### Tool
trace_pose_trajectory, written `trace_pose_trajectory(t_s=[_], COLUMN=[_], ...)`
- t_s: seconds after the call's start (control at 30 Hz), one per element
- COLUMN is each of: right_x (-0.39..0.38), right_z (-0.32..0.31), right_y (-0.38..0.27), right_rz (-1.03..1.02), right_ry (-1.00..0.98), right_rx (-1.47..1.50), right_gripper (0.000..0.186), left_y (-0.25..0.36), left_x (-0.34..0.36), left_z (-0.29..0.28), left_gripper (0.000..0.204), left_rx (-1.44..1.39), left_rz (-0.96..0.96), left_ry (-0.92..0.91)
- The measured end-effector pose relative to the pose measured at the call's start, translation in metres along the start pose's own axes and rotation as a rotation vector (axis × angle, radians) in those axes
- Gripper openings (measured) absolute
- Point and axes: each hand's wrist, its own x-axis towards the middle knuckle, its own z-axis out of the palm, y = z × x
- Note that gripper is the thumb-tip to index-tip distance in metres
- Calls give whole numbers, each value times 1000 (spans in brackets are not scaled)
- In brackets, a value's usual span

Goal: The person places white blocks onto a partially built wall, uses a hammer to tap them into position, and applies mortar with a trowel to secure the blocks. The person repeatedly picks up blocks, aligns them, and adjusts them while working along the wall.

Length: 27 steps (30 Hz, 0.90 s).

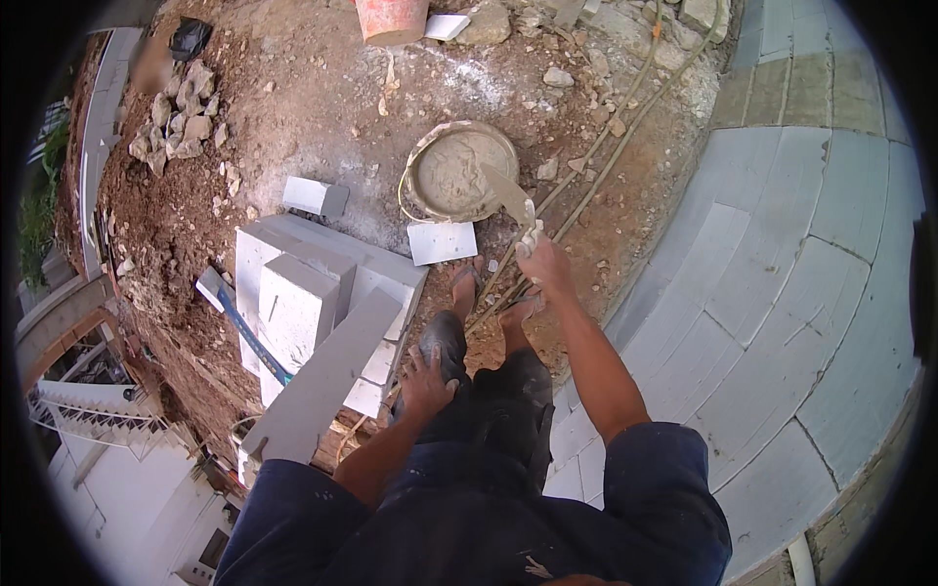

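Observation:
My right hand [545,264] is closed around the mortar-smeared handle of a trowel [505,193]. The trowel's blade reaches over the right rim of a round tub [414,184] of wet grey mortar [457,164]. With fingers spread, my left hand [424,385] rests on my left knee and holds nothing. Between my feet and the tub lies a small white block piece [443,242]. To the left of my leg is a stack of white blocks [293,303], with a long pale slab [327,376] and a blue strip [252,337] beside it.
A white block wall [752,264] curves along the right. Hoses [596,166] run over the dirt between tub and wall. Rubble stones [181,122] lie at the far left; a red bucket [391,20] stands at the far edge. Another cut block [315,196] sits behind the stack.

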Motion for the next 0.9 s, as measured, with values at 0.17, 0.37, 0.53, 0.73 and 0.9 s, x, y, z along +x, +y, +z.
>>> trace_pose_trajectory(t_s=[0.17, 0.37, 0.53, 0.73, 0.9], right_x=[198, 264, 187, 131, -56], right_z=[54, 123, 77, 56, -64], right_y=[-42, -32, -22, -30, -50], right_rz=[-210, -244, -228, -465, -563], right_ry=[-15, -200, -208, -246, -188], right_rx=[-470, -323, -240, -36, 305], right_gripper=[29, 35, 42, 45, 41], left_y=[3, 9, 18, 19, 5], left_x=[19, 15, 10, 2, 6], left_z=[17, 29, 27, 32, 10], left_gripper=[96, 96, 98, 95, 83], left_rx=[-141, -149, -175, -106, 69], left_rz=[-175, -253, -221, -141, 196], left_ry=[-82, -128, -80, -9, 55])
